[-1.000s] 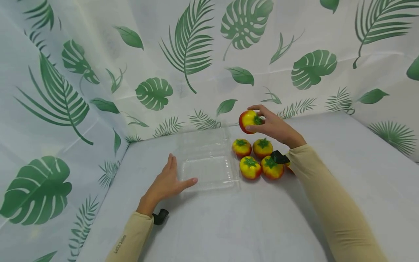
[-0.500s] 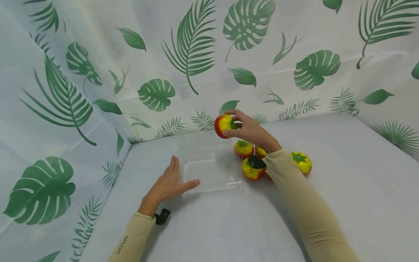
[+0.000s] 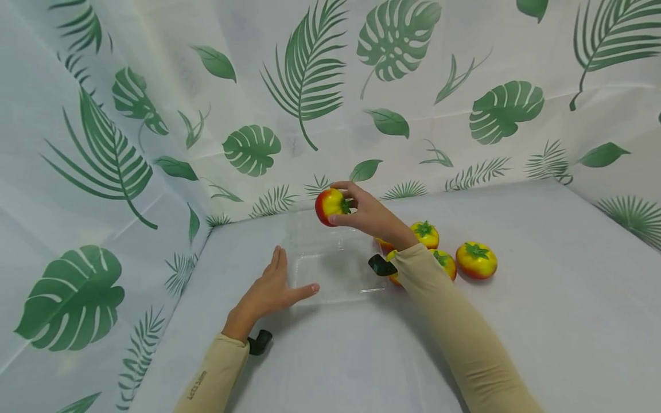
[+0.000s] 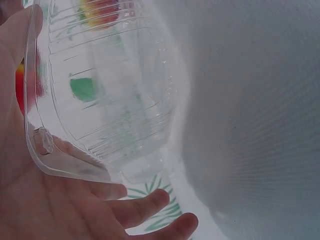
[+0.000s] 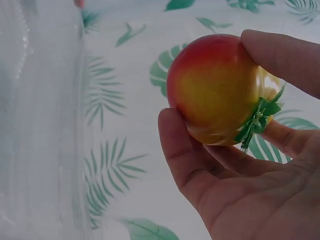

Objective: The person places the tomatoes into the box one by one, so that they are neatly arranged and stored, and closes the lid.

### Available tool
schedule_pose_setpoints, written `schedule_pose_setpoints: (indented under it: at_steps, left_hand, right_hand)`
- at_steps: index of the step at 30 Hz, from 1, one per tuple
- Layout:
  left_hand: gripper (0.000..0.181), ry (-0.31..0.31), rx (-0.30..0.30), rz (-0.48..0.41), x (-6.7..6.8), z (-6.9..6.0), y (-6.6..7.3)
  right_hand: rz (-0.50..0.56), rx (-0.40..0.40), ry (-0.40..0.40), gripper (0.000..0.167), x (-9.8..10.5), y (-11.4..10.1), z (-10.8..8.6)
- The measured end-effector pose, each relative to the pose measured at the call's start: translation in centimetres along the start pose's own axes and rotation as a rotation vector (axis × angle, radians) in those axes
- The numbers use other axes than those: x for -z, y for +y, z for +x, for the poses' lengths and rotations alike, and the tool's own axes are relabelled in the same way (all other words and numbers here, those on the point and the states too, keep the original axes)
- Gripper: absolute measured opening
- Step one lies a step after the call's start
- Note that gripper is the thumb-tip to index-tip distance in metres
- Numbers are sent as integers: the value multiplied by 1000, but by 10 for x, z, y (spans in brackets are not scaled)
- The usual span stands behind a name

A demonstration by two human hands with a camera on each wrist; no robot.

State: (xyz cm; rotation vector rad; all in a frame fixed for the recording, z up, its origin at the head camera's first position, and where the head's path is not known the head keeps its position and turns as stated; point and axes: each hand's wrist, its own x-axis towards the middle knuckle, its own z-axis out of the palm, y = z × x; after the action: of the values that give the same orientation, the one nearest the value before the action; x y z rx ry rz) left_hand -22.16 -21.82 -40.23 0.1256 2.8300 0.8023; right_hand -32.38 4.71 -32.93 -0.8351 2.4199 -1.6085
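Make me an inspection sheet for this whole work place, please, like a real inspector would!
Surface: pale table, looks flat.
Job's things: clear plastic container; red-and-yellow fruits with green tops beside it, some partly hidden behind the right sleeve.
Clutter: nothing seen.
Hands: left hand beside the container, thumb spread away from its fingers; right hand holds a raised fruit.
Cables: nothing seen.
Surroundings: white backdrop with green leaf prints.

1. The right hand (image 3: 373, 215) and the held fruit (image 3: 328, 207) have moved from right of the box (image 3: 335, 276) to, in the head view, over its far part.
2. The right forearm (image 3: 444, 304) has swung toward the box, covering more of the nearest fruits (image 3: 383, 246).
3. The outermost fruit (image 3: 476, 261), right of the box, has come fully into view.
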Motion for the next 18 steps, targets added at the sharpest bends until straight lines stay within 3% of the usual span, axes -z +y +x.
schedule_pose_setpoints:
  at_steps: [12, 18]
  left_hand:
    - [136, 14, 2, -22, -2, 0, -5]
    - [136, 13, -37, 16, -1, 3, -6]
  right_hand:
    - [-88, 59, -61, 75, -33, -2, 13]
    - [-143, 50, -83, 72, -42, 2, 15]
